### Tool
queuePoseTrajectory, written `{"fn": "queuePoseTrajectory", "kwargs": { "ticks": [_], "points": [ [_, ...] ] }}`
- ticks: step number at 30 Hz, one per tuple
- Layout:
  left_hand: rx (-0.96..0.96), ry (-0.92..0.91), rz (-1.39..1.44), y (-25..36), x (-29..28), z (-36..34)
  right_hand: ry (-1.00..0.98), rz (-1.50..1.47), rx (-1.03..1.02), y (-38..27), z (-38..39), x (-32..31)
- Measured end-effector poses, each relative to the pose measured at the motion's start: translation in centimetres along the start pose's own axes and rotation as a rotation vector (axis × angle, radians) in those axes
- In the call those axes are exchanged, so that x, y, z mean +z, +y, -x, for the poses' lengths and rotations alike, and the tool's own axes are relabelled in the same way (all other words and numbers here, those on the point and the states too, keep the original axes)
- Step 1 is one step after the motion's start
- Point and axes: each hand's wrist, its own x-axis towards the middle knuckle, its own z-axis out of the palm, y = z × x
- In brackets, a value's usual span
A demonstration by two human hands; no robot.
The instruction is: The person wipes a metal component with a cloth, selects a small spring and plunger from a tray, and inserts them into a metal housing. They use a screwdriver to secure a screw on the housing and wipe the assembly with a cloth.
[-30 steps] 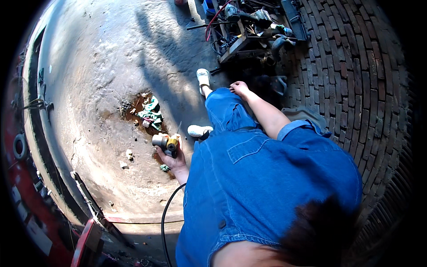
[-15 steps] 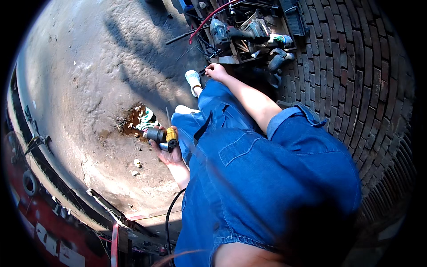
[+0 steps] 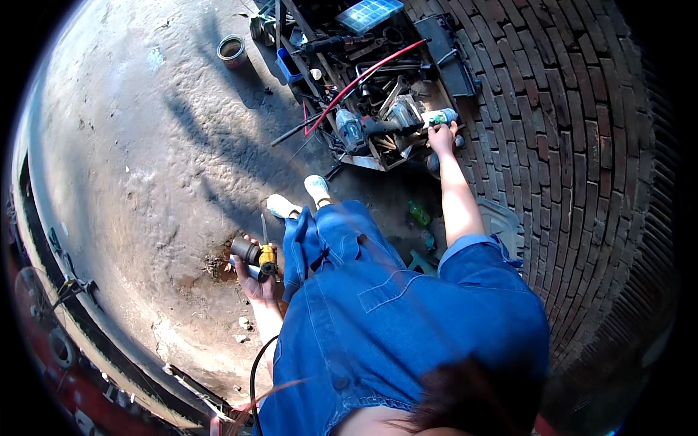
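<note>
My left hand (image 3: 256, 288) is at the lower left, closed round several things. Among them are a screwdriver (image 3: 267, 257) with a yellow and black handle, its thin metal shaft pointing away from me, and a dark cylindrical part (image 3: 245, 251). Something pale blue under these is mostly covered. At the upper right my right arm is stretched out, and my right hand (image 3: 442, 138) has its fingers curled against the near side of a white and green can (image 3: 440, 116). The can lies by the right edge of a tool tray (image 3: 363, 160); whether it is lifted I cannot tell.
Two cordless power tools (image 3: 352, 131) (image 3: 402, 115), a red hose (image 3: 363, 75) and loose hand tools fill the tray. A blue compartment box (image 3: 368, 14) tops its far end. A round tin (image 3: 232, 51) stands on the concrete. Bricks pave the right side; a green bottle (image 3: 419, 213) lies below the tray.
My right hand has gone from beside my knee to the can at the tray. The left hand keeps its hold. The view has shifted, showing more of the tray and the tin.
</note>
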Motion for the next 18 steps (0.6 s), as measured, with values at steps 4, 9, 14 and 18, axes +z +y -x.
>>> {"fn": "queuePoseTrajectory", "kwargs": {
  "ticks": [4,9,14,18],
  "points": [
    [0.117,0.017,0.012,-0.2,0.8,2.2,-0.262,0.238,0.072,-0.5,-1.1,1.3],
    [0.208,0.016,0.094,-2.4,-2.5,5.2,-0.003,-0.41,-0.179,-4.5,-2.2,0.3],
    [0.336,0.181,0.258,-5.8,-6.8,8.9,-0.198,-0.984,-0.383,-19.2,3.9,-6.8],
    [0.466,0.27,0.255,-7.8,-8.7,13.0,-0.179,-0.96,-0.651,-26.9,11.0,-5.3]
  ]
}}
